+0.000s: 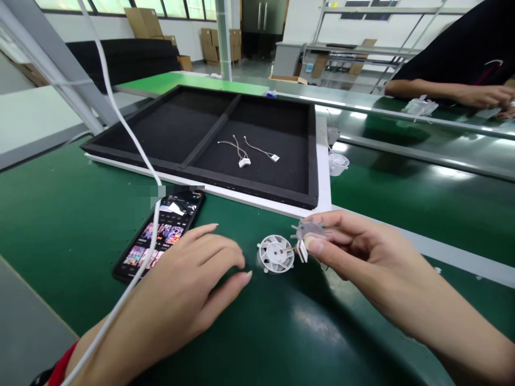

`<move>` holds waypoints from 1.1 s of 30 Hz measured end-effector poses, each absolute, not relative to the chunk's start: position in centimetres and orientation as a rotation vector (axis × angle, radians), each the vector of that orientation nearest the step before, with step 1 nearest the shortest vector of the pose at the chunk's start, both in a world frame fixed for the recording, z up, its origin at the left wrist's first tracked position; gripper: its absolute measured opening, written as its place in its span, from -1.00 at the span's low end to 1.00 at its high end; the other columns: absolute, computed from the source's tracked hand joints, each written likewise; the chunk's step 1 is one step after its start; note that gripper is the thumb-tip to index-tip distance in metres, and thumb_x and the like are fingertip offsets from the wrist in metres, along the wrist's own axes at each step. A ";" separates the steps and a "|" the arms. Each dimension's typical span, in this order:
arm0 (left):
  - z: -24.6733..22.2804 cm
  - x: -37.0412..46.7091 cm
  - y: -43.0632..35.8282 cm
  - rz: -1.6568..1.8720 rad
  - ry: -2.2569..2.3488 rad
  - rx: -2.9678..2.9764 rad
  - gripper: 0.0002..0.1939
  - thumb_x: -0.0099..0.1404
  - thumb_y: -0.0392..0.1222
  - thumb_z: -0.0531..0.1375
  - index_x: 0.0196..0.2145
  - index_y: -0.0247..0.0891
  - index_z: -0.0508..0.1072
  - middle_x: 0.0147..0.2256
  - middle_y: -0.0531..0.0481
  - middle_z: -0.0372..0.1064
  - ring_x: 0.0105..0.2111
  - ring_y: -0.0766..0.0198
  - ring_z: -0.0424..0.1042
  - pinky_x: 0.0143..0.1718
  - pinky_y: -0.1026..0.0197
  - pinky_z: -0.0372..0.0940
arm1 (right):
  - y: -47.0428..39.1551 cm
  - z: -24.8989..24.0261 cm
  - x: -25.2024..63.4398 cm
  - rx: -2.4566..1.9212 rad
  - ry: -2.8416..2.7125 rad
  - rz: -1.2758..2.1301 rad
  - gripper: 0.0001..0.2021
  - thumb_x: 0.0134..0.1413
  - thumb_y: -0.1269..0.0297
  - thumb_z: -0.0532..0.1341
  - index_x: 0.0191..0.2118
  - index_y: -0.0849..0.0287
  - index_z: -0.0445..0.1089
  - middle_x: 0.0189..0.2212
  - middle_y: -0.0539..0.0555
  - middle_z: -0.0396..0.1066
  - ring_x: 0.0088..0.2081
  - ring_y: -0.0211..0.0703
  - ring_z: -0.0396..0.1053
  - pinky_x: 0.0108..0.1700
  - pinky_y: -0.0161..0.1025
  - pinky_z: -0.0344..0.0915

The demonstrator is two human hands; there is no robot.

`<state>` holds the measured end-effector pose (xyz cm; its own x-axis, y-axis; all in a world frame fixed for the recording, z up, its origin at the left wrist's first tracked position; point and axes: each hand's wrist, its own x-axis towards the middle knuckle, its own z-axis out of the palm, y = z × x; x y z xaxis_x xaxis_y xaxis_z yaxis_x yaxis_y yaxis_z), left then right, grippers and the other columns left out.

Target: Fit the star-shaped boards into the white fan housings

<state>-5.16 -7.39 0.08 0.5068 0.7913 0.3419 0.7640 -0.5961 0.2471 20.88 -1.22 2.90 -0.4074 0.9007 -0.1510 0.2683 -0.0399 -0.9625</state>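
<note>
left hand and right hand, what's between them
In the head view, a round white vaned part sits on the green tabletop between the left hand and the right hand, a thin wire running from its middle.

Left of center, the left hand point(201, 276) and a white cable point(155, 230) cover parts of the phone point(168, 230); its small text is unreadable. The right hand point(354, 241) partly hides a plastic disc point(309, 231). The upper right edge cuts off a co-worker point(454, 59).
</note>
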 end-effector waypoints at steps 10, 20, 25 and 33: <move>-1.3 -8.0 -10.5 0.643 1.604 2.379 -0.76 0.62 -0.12 0.06 -0.25 -0.13 0.39 -0.38 0.27 0.47 -0.43 0.36 0.51 0.57 0.04 -0.23 | -1.2 2.4 21.0 -1.267 -1.691 1.409 -0.73 0.25 -0.06 0.41 -0.17 0.03 0.59 -0.53 -0.05 0.41 -0.55 -0.32 0.17 -0.55 -0.43 0.15; -1.5 -10.3 -9.8 0.335 1.687 2.202 -0.56 0.64 0.04 0.00 -0.38 -0.17 0.34 -0.50 0.24 0.29 -0.51 0.35 0.39 0.57 -0.32 -0.29 | -1.1 2.3 20.8 -1.287 -1.691 1.381 -0.70 0.21 -0.09 0.43 -0.16 0.02 0.62 -0.44 0.01 0.53 -0.45 -0.22 0.41 -0.45 -0.41 0.37; -1.6 -9.9 -9.6 0.369 1.692 2.198 -0.55 0.64 0.04 -0.01 -0.40 -0.17 0.31 -0.54 0.26 0.22 -0.55 0.38 0.33 0.55 -0.21 -0.03 | -1.2 2.6 20.8 -1.271 -1.686 1.411 -0.69 0.22 -0.11 0.42 -0.18 0.03 0.61 -0.46 0.00 0.51 -0.46 -0.27 0.40 -0.46 -0.46 0.36; -0.8 -8.4 -10.3 0.514 1.620 2.298 -0.68 0.61 -0.09 0.08 -0.34 -0.16 0.35 -0.44 0.24 0.36 -0.47 0.36 0.45 0.53 -0.16 0.03 | -1.1 2.4 20.6 -1.276 -1.665 1.429 -0.69 0.24 -0.10 0.42 -0.15 0.04 0.60 -0.51 -0.04 0.45 -0.52 -0.32 0.28 -0.53 -0.47 0.25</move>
